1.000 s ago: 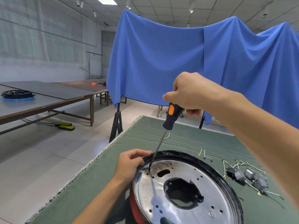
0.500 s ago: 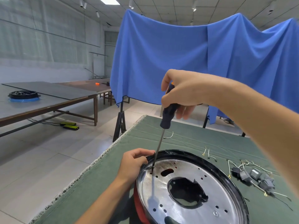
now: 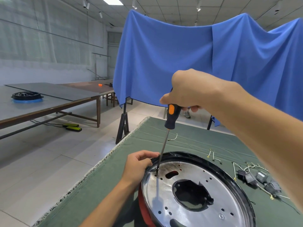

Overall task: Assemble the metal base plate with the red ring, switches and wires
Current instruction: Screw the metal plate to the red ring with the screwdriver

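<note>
Green cloth (image 3: pixel 188 141) on table, blue drape (image 3: pixel 196 63) behind; R fingers (image 3: pixel 194 108) round screwdriver (image 3: pixel 172 115), L (image 3: pixel 136 166) gripping plate rim (image 3: pixel 188 155).

— Inspector: What is worn on the arms?

— Onlooker: No covering shows. Both forearms are bare from the frame edge to the wrist, with no sleeve or cuff in sight.

— Inspector: And on the hands?

— Onlooker: The left hand (image 3: pixel 137 167) and right hand (image 3: pixel 188 89) are ungloved. Rings, watch, straps: none visible.
</note>
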The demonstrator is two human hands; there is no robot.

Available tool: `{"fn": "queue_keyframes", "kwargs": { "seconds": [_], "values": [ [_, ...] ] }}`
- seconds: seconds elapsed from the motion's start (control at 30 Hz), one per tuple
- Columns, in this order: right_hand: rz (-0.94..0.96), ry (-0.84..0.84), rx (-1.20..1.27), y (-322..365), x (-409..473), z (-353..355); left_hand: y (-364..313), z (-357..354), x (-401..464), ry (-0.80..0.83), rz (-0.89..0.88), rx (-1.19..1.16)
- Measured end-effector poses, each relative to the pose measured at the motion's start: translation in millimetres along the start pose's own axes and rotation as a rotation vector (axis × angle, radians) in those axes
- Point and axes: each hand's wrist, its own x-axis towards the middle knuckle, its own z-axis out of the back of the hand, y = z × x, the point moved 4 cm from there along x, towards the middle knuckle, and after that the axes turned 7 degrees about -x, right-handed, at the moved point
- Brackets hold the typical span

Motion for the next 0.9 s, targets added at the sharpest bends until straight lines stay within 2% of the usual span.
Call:
{"fn": "queue_keyframes", "kwargs": {
  "seconds": [0.1, 0.17, 0.27, 0.47, 0.63, 0.77, 0.83, 0.9],
  "values": [
    [-0.002, 0.179, 0.155, -4.3, -2.0, -1.2, 0.8, 1.4, 1.2, 0.002, -0.001, -0.003],
    [-0.005, 0.215, 0.148, -9.8, -4.1, -0.3, 1.3, 1.4, 1.8, 0.007, 0.002, -0.003],
    [-0.03, 0.178, 0.091, -14.7, -5.2, 0.9, 2.6, 0.7, 1.8, 0.005, 0.005, -0.009],
    [-0.007, 0.144, 0.175, -7.6, -2.4, -2.7, 0.8, 0.1, 1.0, 0.001, 0.008, -0.005],
    [-0.027, -0.084, -0.034, -10.7, -0.7, -0.1, 1.8, 0.4, 1.3, 0.001, 0.017, -0.018],
    [-0.02, 0.115, 0.187, -9.5, -0.8, -4.1, 2.8, 1.6, 2.6, 0.003, 0.024, -0.027],
    [-0.009, 0.105, 0.189, -12.5, -2.8, -2.6, 3.1, 1.6, 3.2, 0.004, 0.025, -0.027],
    [-0.013, 0.028, 0.077, -14.6, -3.5, 0.2, 4.2, 1.3, 3.3, 0.007, 0.028, -0.038]
  ]
}}
